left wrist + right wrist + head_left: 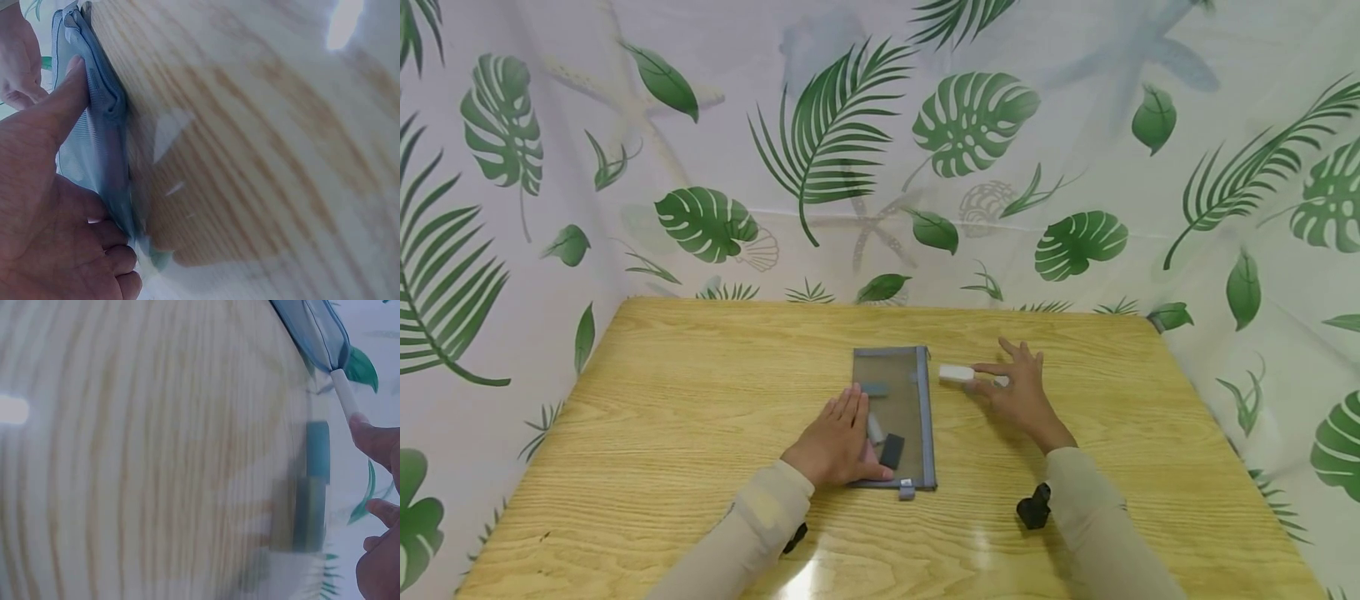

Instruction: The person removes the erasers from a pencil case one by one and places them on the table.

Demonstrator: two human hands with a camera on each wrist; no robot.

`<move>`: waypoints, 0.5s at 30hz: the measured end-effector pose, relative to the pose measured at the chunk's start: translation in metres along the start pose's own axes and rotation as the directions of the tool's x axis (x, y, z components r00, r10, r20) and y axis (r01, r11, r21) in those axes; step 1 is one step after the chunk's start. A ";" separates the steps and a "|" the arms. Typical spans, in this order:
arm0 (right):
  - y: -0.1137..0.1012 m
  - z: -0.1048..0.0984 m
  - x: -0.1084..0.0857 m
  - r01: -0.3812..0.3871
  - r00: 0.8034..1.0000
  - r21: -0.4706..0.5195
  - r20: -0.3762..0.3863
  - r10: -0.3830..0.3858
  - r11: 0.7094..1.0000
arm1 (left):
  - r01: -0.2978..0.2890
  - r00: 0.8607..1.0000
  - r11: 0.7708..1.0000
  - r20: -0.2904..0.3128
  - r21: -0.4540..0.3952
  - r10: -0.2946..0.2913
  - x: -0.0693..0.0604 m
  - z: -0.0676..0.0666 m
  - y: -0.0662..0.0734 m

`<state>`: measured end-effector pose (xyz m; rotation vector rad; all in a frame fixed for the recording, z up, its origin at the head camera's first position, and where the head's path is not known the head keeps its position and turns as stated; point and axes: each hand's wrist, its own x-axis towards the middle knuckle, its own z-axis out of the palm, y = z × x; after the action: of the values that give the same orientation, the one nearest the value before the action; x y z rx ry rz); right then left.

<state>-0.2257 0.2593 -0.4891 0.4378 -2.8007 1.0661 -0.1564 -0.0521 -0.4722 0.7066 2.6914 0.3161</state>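
A mesh zip pouch (pixel 901 367) with blue-grey edges lies flat on the table. Through the mesh I see several small blocks, among them a dark block (pixel 892 451), a teal block (pixel 875 389) and a pink piece (pixel 869 454). My left hand (pixel 833 440) presses on the pouch's left side, fingers extended and thumb along its near edge. To the right of the pouch, my right hand (pixel 1017 392) pinches a white block (pixel 957 373), perhaps an eraser, between thumb and forefinger. In the right wrist view its end is by the pouch (pixel 312 331).
A small whitish object (pixel 1001 381) shows beneath the right hand. The right wrist view has a teal block (pixel 318 450) and a blurred greenish block (pixel 310 515) on the table. Leaf-patterned cloth (pixel 850 250) rises behind the wooden table (pixel 722 367) and at its sides.
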 end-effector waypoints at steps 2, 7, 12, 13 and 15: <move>0.003 -0.005 -0.002 0.003 1.000 -0.007 -0.012 -0.003 1.000 | -0.002 1.000 1.000 -0.001 0.001 0.002 0.001 0.000 0.000; 0.014 -0.016 -0.006 0.000 0.999 -0.041 -0.039 -0.001 0.999 | -0.002 1.000 1.000 0.001 0.007 0.002 0.001 0.001 -0.001; 0.026 -0.026 -0.012 -0.014 0.999 -0.054 -0.051 0.011 0.998 | -0.001 1.000 1.000 0.004 0.007 0.001 0.001 0.001 -0.001; 0.026 -0.028 -0.014 -0.017 0.998 -0.048 -0.055 0.014 0.999 | -0.002 1.000 1.000 0.005 0.004 0.002 0.001 0.000 -0.001; 0.028 -0.031 -0.017 -0.018 0.998 -0.036 -0.066 0.015 0.999 | -0.001 1.000 1.000 0.011 0.004 0.001 0.001 0.000 0.000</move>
<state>-0.2184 0.3041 -0.4870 0.3696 -2.7661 1.0114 -0.1572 -0.0521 -0.4728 0.7085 2.6819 0.3064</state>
